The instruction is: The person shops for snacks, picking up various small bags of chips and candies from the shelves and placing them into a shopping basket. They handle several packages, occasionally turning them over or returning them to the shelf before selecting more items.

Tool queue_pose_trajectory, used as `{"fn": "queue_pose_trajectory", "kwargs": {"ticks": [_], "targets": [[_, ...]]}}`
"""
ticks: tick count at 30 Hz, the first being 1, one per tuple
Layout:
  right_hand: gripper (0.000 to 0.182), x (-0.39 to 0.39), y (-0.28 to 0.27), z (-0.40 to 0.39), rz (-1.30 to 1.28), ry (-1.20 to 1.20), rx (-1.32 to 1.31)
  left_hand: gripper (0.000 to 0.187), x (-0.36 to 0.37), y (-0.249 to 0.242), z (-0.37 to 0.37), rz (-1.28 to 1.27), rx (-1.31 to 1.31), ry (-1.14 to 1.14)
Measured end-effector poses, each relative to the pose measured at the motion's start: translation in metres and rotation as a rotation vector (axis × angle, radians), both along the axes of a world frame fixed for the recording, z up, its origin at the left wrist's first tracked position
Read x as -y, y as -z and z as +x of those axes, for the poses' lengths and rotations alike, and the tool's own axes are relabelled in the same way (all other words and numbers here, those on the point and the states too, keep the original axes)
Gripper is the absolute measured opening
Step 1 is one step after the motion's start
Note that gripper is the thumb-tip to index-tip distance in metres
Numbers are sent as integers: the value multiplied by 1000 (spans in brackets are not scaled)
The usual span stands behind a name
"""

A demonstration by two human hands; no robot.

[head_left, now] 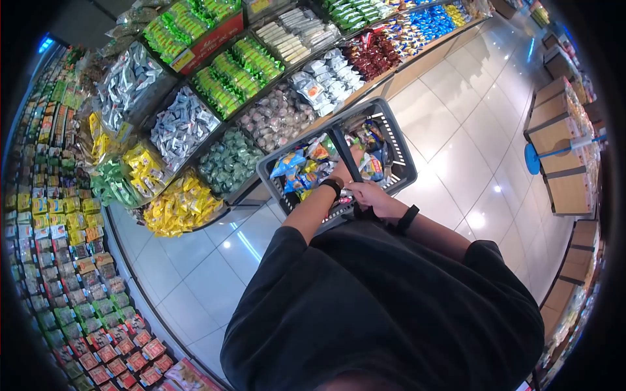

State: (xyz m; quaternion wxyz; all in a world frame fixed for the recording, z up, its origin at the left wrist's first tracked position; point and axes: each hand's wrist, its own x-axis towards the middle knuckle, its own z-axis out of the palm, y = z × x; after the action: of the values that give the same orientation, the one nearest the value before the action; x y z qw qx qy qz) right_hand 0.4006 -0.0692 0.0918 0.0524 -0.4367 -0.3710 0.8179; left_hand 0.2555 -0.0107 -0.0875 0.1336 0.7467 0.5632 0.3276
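A dark grey shopping basket point(405, 156) in front of me holds many small wrapped packets point(297, 171), blue, yellow and other colours. Its black handle point(342, 153) stands up across the middle. My left hand point(343, 171) reaches into the basket beside the handle, its fingers partly hidden behind it; what it touches cannot be made out. At the near rim, my right hand point(366, 194) is closed by the lower end of the handle. Dark bands are on both wrists.
Slanted bins of packets point(228, 78) run along the far left and top, with yellow packets point(179, 207) at the near corner. Packed shelves point(72, 260) line the left side. Wooden display units point(554, 140) stand at the right, beyond the tiled floor point(450, 150).
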Motion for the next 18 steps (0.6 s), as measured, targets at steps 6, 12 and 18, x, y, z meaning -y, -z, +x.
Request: {"fn": "queue_pose_trajectory", "kwargs": {"ticks": [6,12,18], "targets": [[41,3,-5,0,15,51,43,6,-22,-31,-16,150,-298,136],[32,0,8,1,-3,101,20,11,-13,-61,-45,33,248,123],[36,-5,13,5,-12,84,-19,10,-4,-96,-54,-421,476,-239]]}}
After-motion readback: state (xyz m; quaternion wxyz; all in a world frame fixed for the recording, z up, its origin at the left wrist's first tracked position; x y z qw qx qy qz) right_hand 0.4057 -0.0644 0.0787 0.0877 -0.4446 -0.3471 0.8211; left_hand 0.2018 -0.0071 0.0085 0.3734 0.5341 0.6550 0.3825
